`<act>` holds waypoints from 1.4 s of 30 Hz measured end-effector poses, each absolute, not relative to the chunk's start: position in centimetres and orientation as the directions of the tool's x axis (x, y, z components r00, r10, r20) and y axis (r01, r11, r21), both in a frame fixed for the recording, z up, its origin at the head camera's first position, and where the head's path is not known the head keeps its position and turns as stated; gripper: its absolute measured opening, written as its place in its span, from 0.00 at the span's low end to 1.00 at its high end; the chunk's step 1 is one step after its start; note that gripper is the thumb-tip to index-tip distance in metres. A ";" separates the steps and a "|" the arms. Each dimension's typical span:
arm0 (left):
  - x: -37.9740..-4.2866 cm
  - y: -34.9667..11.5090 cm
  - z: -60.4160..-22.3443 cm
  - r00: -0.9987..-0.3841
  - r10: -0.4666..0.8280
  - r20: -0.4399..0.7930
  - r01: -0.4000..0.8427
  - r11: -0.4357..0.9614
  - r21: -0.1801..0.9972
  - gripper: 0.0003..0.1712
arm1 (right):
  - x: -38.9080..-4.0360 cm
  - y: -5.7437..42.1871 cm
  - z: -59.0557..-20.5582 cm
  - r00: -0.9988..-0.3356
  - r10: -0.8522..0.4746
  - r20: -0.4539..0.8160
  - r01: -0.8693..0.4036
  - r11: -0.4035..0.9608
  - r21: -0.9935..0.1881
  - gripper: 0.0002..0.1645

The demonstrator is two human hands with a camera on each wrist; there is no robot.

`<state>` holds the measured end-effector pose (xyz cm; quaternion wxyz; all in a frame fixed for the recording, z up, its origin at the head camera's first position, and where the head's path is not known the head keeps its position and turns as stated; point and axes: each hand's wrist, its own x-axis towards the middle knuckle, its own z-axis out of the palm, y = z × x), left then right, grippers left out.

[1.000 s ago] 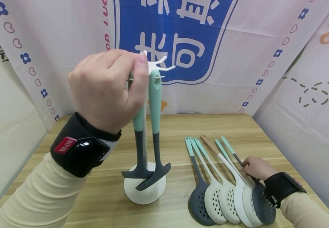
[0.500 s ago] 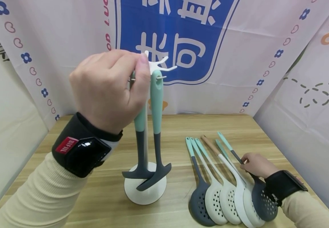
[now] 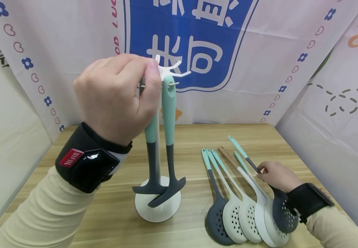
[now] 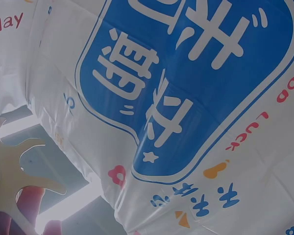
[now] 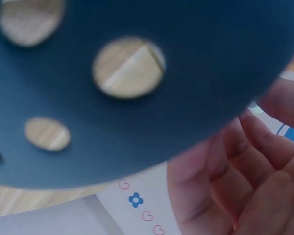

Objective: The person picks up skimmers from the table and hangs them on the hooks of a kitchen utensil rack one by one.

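Note:
A white utensil stand (image 3: 157, 213) with curved hooks on top stands upright on the table. My left hand (image 3: 116, 96) grips it near the hooks and hides part of its top. Two utensils with mint handles and dark grey heads hang from it; the nearer handle (image 3: 169, 110) faces me. At the right, my right hand (image 3: 278, 175) pinches the neck of a dark grey skimmer (image 3: 285, 215) with a mint handle, its perforated head tilted over a pale skimmer. The right wrist view shows that dark head (image 5: 186, 98) close up, with curled fingers (image 5: 191, 196) beyond it.
Left of the held skimmer several more utensils lie in an overlapping row: a dark skimmer (image 3: 219, 220), pale skimmers (image 3: 234, 220), and a white one with a wooden handle (image 3: 226, 156). A printed cloth (image 3: 222, 106) hangs behind the wooden table (image 3: 104, 213).
My right hand has shifted the dark skimmer left and a little away from me; its handle end has moved toward the stand. My left hand and the stand have stayed in place.

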<state>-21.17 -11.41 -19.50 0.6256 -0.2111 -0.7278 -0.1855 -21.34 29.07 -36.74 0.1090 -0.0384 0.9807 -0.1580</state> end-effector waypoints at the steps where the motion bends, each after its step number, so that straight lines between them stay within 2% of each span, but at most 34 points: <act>1: -21.2 -11.4 -19.5 -0.127 0.075 0.989 0.540 0.842 0.005 0.31 | -21.3 29.0 -36.6 -0.974 -0.111 -0.199 -0.044 0.948 -0.317 0.19; 12: -22.0 -11.8 -19.9 -0.133 0.081 0.988 0.538 0.843 0.003 0.31 | -20.8 27.7 -35.6 -0.978 -0.123 -0.168 -0.068 0.952 -0.297 0.19; 19: -24.9 -13.2 -21.1 -0.078 0.116 0.990 0.470 0.880 -0.066 0.23 | -20.5 26.8 -35.3 -0.980 -0.134 -0.149 -0.088 0.956 -0.281 0.18; 24: -24.6 -13.0 -21.1 -0.122 0.085 0.989 0.511 0.859 -0.011 0.27 | -20.2 26.2 -35.0 -0.980 -0.146 -0.136 -0.102 0.953 -0.284 0.17; 27: -26.4 -13.6 -21.8 -0.099 0.071 0.993 0.503 0.864 -0.012 0.24 | -20.1 25.8 -34.8 -0.981 -0.152 -0.124 -0.111 0.951 -0.289 0.17; 28: -27.3 -13.8 -22.1 -0.065 0.074 0.995 0.484 0.874 -0.034 0.21 | -20.1 25.6 -34.7 -0.981 -0.155 -0.118 -0.116 0.950 -0.289 0.16; 29: -27.5 -13.9 -22.2 -0.070 0.072 0.995 0.483 0.875 -0.030 0.21 | -20.0 25.5 -34.6 -0.981 -0.159 -0.113 -0.120 0.950 -0.288 0.16; 32: -26.7 -13.5 -21.8 -0.073 0.073 0.995 0.485 0.874 -0.029 0.22 | -20.0 25.2 -34.5 -0.981 -0.168 -0.099 -0.134 0.950 -0.282 0.16; 35: -23.8 -12.5 -20.6 -0.136 0.069 0.988 0.527 0.850 0.013 0.29 | -19.9 24.9 -34.3 -0.980 -0.180 -0.083 -0.150 0.949 -0.279 0.16; 38: -23.7 -12.5 -20.5 -0.133 0.068 0.989 0.526 0.850 0.012 0.28 | -19.7 24.7 -34.4 -0.979 -0.196 -0.056 -0.172 0.943 -0.283 0.16; 40: -25.8 -13.2 -21.4 -0.075 0.077 0.994 0.486 0.874 -0.031 0.24 | -19.5 24.6 -34.5 -0.978 -0.206 -0.036 -0.187 0.938 -0.291 0.16; 42: -27.1 -13.7 -22.1 -0.064 0.072 0.995 0.482 0.876 -0.032 0.21 | -19.4 24.5 -34.5 -0.977 -0.211 -0.018 -0.197 0.934 -0.298 0.15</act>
